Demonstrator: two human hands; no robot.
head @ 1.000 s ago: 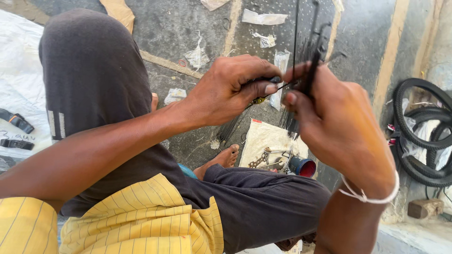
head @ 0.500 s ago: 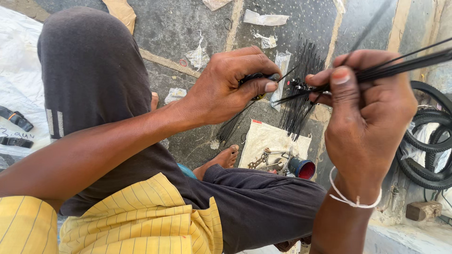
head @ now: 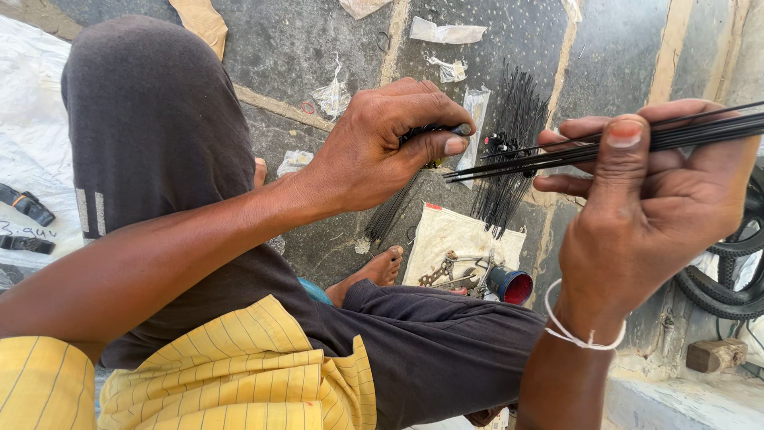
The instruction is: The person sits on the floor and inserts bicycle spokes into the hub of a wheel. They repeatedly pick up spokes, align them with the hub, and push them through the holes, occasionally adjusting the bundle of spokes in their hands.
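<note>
My right hand (head: 649,211) grips a bundle of thin black spokes (head: 676,135) that lies nearly level, its tips pointing left toward my other hand. My left hand (head: 382,147) is closed around a second bunch of black spokes (head: 394,211), which hangs down below the fist; the thumb presses on its top end. The tips of the right-hand bundle stop just short of my left thumb. Behind both hands a loose heap of black spokes (head: 513,147) lies on the stone floor.
I sit on a stone floor (head: 302,40) with one knee raised and a bare foot (head: 374,271) below. A cloth (head: 446,239) holds metal tools and a red-lined cup (head: 509,284). Black tyres (head: 728,279) lie at right; paper and plastic scraps are scattered at the back.
My right hand has swung the spoke bundle from upright down to nearly level and moved right. My left hand has stayed closed on its own bunch.
</note>
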